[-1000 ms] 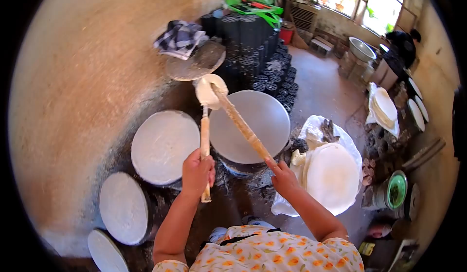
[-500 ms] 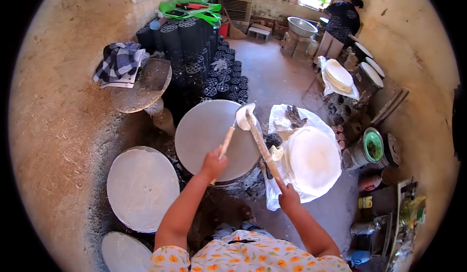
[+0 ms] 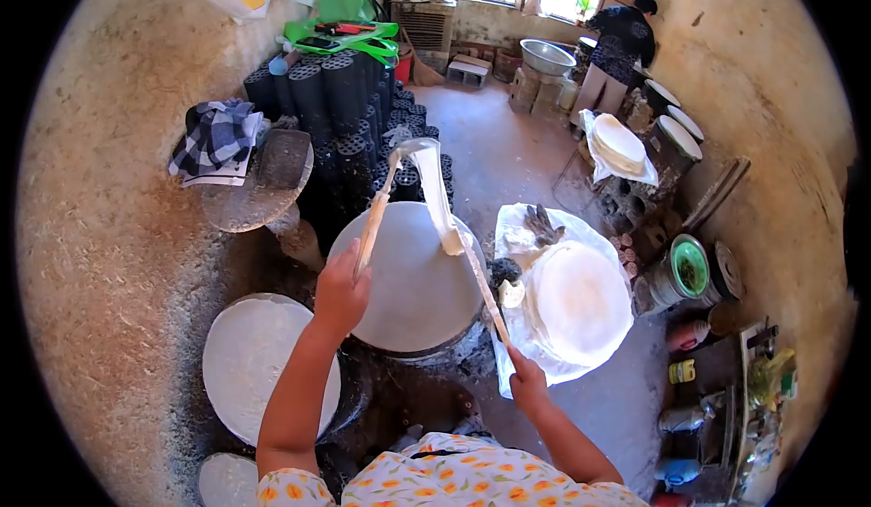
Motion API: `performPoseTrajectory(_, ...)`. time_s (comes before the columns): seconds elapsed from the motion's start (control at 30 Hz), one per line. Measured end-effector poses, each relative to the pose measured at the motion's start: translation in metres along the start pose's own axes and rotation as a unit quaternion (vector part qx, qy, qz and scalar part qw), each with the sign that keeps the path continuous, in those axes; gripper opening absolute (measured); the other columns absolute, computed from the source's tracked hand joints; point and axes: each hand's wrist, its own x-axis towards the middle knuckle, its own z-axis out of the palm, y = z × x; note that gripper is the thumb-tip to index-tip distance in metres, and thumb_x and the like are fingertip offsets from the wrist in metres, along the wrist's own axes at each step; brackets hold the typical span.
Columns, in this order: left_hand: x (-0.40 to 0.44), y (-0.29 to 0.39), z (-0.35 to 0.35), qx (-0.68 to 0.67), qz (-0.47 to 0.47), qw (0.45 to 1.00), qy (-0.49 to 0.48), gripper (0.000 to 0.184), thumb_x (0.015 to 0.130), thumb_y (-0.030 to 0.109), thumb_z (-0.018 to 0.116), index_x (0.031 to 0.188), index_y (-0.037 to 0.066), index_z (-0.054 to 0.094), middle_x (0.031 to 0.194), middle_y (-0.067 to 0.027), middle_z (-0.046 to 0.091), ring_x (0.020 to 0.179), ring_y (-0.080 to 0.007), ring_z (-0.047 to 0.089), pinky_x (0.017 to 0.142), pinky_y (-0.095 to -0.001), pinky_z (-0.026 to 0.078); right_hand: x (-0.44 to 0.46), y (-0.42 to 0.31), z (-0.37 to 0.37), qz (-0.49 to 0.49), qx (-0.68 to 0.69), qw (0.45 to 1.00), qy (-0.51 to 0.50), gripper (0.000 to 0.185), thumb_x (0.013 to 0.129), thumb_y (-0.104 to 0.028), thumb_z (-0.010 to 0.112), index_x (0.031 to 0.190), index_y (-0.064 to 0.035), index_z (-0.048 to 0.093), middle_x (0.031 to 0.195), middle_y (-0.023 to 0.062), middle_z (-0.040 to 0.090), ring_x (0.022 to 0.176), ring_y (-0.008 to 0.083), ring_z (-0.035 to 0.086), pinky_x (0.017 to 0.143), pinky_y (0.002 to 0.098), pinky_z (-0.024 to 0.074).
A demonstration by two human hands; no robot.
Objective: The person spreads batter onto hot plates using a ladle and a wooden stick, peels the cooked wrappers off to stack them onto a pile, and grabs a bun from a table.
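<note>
My left hand [image 3: 343,289] is closed around the wooden handle of a ladle [image 3: 370,226], whose metal bowl is raised and tipped over the far side of a large round pale griddle [image 3: 408,298]. A thick white band of batter [image 3: 435,185] hangs from the bowl to the coated tip of a long wooden scraper [image 3: 485,289]. My right hand [image 3: 529,386] grips the scraper's lower end. To the right of the griddle, a stack of thin white round sheets [image 3: 581,303] lies on white plastic. Left of it stands a round tub of white material [image 3: 268,362].
Black honeycomb coal briquettes [image 3: 340,94] are stacked behind the griddle. Dark gloves [image 3: 544,226] lie by the sheets. A co-worker [image 3: 621,49] stands at the far right near another sheet stack [image 3: 620,144]. A green basin [image 3: 689,267] and a cluttered shelf [image 3: 748,398] line the right.
My left hand has moved left and up with the ladle, lifting its bowl away from the scraper. White batter now stretches between them. My right hand has shifted slightly left and down.
</note>
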Motion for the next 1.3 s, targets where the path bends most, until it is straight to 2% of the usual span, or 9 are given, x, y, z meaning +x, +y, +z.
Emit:
performPoseTrajectory(0.03, -0.004, 0.004, -0.002, 0.002, -0.001, 1.000, 0.001, 0.047, 0.079, 0.007, 0.059, 0.124, -0.003, 0.050, 0.083, -0.0157, 0.060, 0.063, -0.0288, 0.060, 0.056, -0.0359, 0.050, 0.009, -0.001, 0.004, -0.002, 0.001, 1.000, -0.001, 0.062, 0.074, 0.001, 0.053, 0.131, -0.0222, 0.048, 0.080, 0.0207, 0.057, 0.077, 0.0393, 0.057, 0.070, 0.0477, 0.0459)
performPoseTrajectory(0.1, -0.013, 0.019, -0.005, -0.253, -0.289, 0.922, -0.056, 0.044, 0.082, 0.006, 0.057, 0.124, -0.005, 0.050, 0.074, -0.0099, 0.059, 0.053, -0.0166, 0.057, 0.048, -0.0284, 0.048, 0.041, -0.004, 0.017, 0.032, 0.013, 0.999, -0.028, 0.058, 0.074, 0.003, 0.048, 0.130, -0.0150, 0.050, 0.098, 0.0232, 0.063, 0.094, 0.0388, 0.060, 0.080, 0.0418, 0.0481)
performPoseTrajectory(0.13, -0.018, 0.020, -0.003, -0.310, -0.302, 0.900, -0.051, 0.042, 0.085, 0.007, 0.056, 0.125, -0.004, 0.050, 0.067, -0.0033, 0.055, 0.049, -0.0071, 0.051, 0.042, -0.0223, 0.043, 0.060, -0.007, 0.023, 0.055, 0.037, 0.996, -0.055, 0.059, 0.075, 0.003, 0.048, 0.130, -0.0162, 0.050, 0.106, 0.0255, 0.060, 0.102, 0.0374, 0.059, 0.084, 0.0399, 0.0471)
performPoseTrajectory(0.33, -0.038, 0.021, -0.003, -0.397, -0.380, 0.834, -0.055, 0.037, 0.088, 0.005, 0.051, 0.124, -0.001, 0.052, 0.067, -0.0016, 0.053, 0.046, -0.0062, 0.050, 0.039, -0.0205, 0.041, 0.137, -0.058, 0.047, 0.017, 0.090, 0.993, -0.077, 0.059, 0.076, 0.001, 0.050, 0.131, -0.0181, 0.050, 0.104, 0.0252, 0.062, 0.097, 0.0374, 0.061, 0.083, 0.0372, 0.0475)
performPoseTrajectory(0.7, -0.053, -0.005, -0.023, -0.488, -0.454, 0.742, -0.070, 0.022, 0.088, 0.007, 0.051, 0.108, -0.002, 0.056, 0.067, -0.0039, 0.052, 0.045, -0.0063, 0.047, 0.038, -0.0200, 0.041, 0.065, -0.045, 0.032, 0.079, 0.155, 0.985, 0.008, 0.059, 0.074, 0.002, 0.050, 0.132, -0.0139, 0.049, 0.114, 0.0217, 0.061, 0.104, 0.0314, 0.061, 0.089, 0.0332, 0.0457)
performPoseTrajectory(0.77, -0.058, -0.008, -0.037, -0.742, -0.441, 0.504, 0.026, 0.027, 0.089, 0.009, 0.049, 0.113, -0.005, 0.051, 0.070, -0.0068, 0.051, 0.045, -0.0074, 0.045, 0.038, -0.0204, 0.041, 0.077, -0.055, 0.044, 0.082, 0.152, 0.985, -0.015, 0.059, 0.074, 0.002, 0.050, 0.132, -0.0127, 0.049, 0.113, 0.0221, 0.061, 0.104, 0.0328, 0.061, 0.089, 0.0340, 0.0457)
performPoseTrajectory(0.83, -0.064, -0.002, -0.043, -0.731, -0.436, 0.523, 0.041, 0.031, 0.090, 0.010, 0.047, 0.116, -0.007, 0.047, 0.073, -0.0082, 0.050, 0.046, -0.0075, 0.043, 0.038, -0.0201, 0.040, 0.103, -0.076, 0.056, 0.047, 0.112, 0.991, -0.061, 0.060, 0.075, 0.001, 0.051, 0.132, -0.0150, 0.049, 0.111, 0.0231, 0.061, 0.101, 0.0356, 0.061, 0.086, 0.0362, 0.0464)
performPoseTrajectory(0.93, -0.072, 0.000, -0.051, -0.634, -0.443, 0.634, 0.019, 0.022, 0.092, 0.011, 0.047, 0.109, -0.003, 0.050, 0.074, -0.0066, 0.052, 0.047, -0.0082, 0.045, 0.039, -0.0209, 0.040, 0.134, -0.105, 0.071, 0.027, 0.074, 0.992, -0.097, 0.060, 0.075, 0.001, 0.052, 0.132, -0.0174, 0.049, 0.107, 0.0248, 0.061, 0.099, 0.0377, 0.061, 0.083, 0.0382, 0.0470)
performPoseTrajectory(1.3, -0.101, -0.011, -0.047, -0.570, -0.451, 0.686, -0.014, 0.015, 0.092, 0.008, 0.045, 0.099, -0.002, 0.054, 0.071, -0.0034, 0.051, 0.048, -0.0067, 0.046, 0.039, -0.0207, 0.040, 0.103, -0.111, 0.055, -0.055, 0.027, 0.981, -0.184, 0.059, 0.074, 0.004, 0.051, 0.128, -0.0207, 0.054, 0.103, 0.0240, 0.062, 0.094, 0.0334, 0.063, 0.081, 0.0364, 0.0479)
